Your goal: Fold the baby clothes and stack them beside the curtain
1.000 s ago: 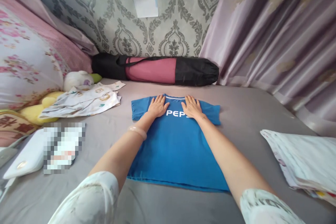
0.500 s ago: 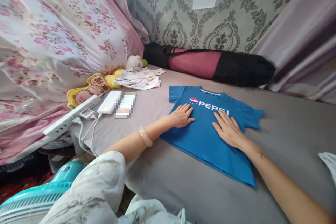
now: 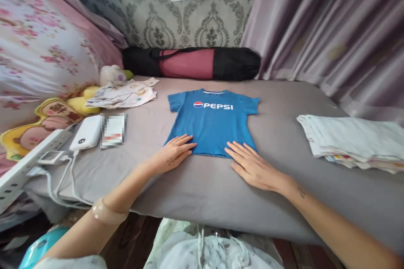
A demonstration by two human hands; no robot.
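A blue T-shirt (image 3: 211,128) with a white PEPSI print and round logo lies spread flat, its collar away from me and its hem toward me. My left hand (image 3: 176,151) rests on the shirt's lower left corner, palm down, with fingers stretched out. On the lower right corner lies my right hand (image 3: 252,166), also flat, its fingers slightly spread over the hem. Neither hand grasps the cloth. The fingertips cover small parts of both bottom corners.
The shirt is on a bed with a grey sheet (image 3: 195,189). Folded white cloths (image 3: 353,138) lie at right. A black and red long bag (image 3: 189,63) lines the wall. At left are a patterned garment (image 3: 123,94), a white power bank (image 3: 88,132), a power strip (image 3: 31,159) and plush toys.
Both hands have slid down from the shirt's chest to its bottom hem. The view has turned to the right, bringing the folded cloths fully into sight.
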